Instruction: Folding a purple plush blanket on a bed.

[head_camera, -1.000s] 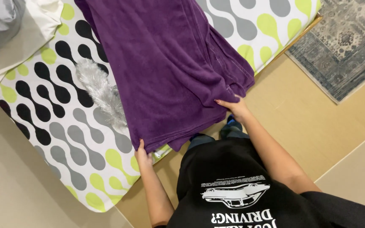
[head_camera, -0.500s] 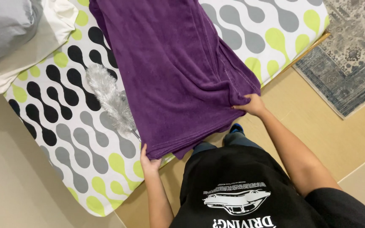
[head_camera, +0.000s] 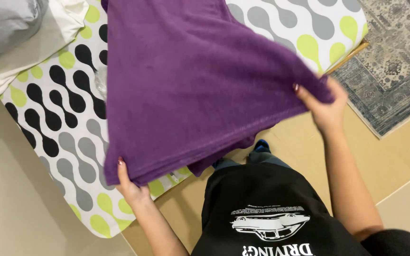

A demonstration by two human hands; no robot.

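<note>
Standing at the mattress edge, the person held a purple blanket (head_camera: 191,80) stretched across the middle of the frame. The left hand (head_camera: 131,185), at lower left, was closed on the blanket's near corner, thumb on top, forearm angled up from below. The right hand (head_camera: 323,106), at right of centre, pinched the other corner, wrist raised. Under the blanket lay a bedsheet (head_camera: 67,132) patterned in black, grey and lime blobs. A grey pillow (head_camera: 5,23) sat upper left; a patterned rug (head_camera: 395,61) lay upper right.
</note>
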